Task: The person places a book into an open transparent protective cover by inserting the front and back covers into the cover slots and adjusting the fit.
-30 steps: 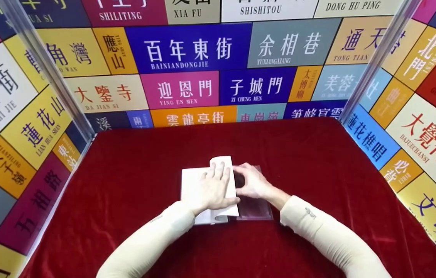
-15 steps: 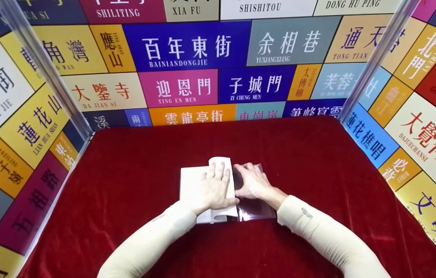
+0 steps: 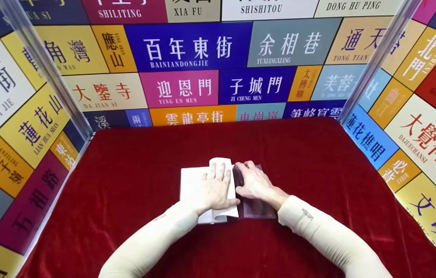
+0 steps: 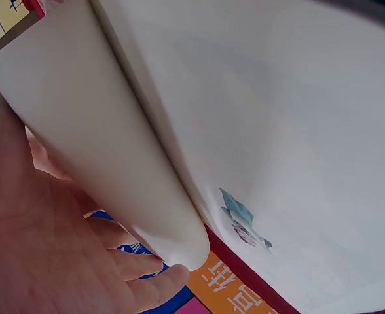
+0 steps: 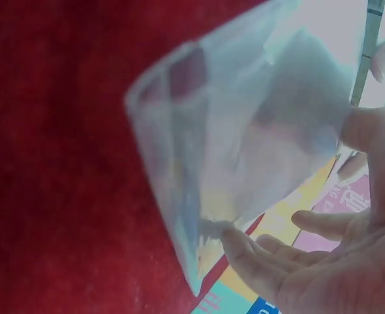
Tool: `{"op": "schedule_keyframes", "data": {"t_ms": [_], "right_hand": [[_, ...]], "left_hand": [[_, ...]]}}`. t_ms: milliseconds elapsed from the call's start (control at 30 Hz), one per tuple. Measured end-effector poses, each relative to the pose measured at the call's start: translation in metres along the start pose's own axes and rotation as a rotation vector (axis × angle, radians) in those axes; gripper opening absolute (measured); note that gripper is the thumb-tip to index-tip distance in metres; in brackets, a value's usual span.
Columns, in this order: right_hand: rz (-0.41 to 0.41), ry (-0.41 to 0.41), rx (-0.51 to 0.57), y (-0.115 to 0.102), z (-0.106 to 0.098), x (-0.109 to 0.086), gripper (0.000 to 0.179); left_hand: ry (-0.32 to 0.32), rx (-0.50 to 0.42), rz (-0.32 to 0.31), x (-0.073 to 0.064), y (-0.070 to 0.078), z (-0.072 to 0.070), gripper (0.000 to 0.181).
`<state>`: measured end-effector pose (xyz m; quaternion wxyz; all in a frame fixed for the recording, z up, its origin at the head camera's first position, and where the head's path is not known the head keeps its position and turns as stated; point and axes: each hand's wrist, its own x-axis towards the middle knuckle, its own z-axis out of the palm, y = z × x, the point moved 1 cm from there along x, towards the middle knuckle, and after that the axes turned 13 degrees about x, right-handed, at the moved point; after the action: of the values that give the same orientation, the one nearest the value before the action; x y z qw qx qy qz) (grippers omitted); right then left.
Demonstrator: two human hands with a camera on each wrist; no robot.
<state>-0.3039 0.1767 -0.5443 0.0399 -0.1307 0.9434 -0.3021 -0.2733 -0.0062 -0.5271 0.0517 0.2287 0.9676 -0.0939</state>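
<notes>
An open white-paged book (image 3: pixel 193 185) lies on the cloth, one white leaf or cover curling up at its right side. My left hand (image 3: pixel 216 189) presses flat on that curled leaf, fingers spread. In the left wrist view the curled leaf (image 4: pixel 107 131) stands beside my fingers, and a small blue-grey drawing shows on the white page (image 4: pixel 297 131). A clear plastic book cover (image 3: pixel 258 208) extends from the book's right side. My right hand (image 3: pixel 256 183) holds its edge, thumb and curved fingers spread along it. In the right wrist view the clear plastic (image 5: pixel 245 124) rises between thumb and fingers.
Dark red velvet cloth (image 3: pixel 144 150) covers the table under the book. Panels with colourful street-name signs (image 3: pixel 187 46) stand behind and on both sides, with clear corner posts (image 3: pixel 376 61) at the joins.
My right hand shifts slightly along the plastic cover, its fingers drawing closer together, and the plastic's lower part moves a little to the right. The left hand stays on the leaf.
</notes>
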Motion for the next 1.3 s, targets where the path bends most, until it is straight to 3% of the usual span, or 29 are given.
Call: {"op": "schedule_keyframes", "data": {"t_ms": [467, 700, 933, 1300], "right_hand": [[0.003, 0.018, -0.040, 0.004, -0.002, 0.000, 0.071], [0.016, 0.034, -0.044, 0.004, -0.003, 0.000, 0.058], [0.026, 0.050, -0.055, 0.005, -0.003, 0.002, 0.033], [0.015, 0.040, -0.055, 0.005, -0.002, 0.002, 0.032]], "left_hand": [[0.015, 0.058, 0.019, 0.004, 0.004, 0.002, 0.115], [-0.041, 0.021, 0.045, 0.008, 0.005, 0.003, 0.112], [-0.066, 0.013, 0.076, 0.011, 0.008, 0.001, 0.112], [-0.078, 0.025, 0.100, 0.014, 0.010, 0.002, 0.114]]}}
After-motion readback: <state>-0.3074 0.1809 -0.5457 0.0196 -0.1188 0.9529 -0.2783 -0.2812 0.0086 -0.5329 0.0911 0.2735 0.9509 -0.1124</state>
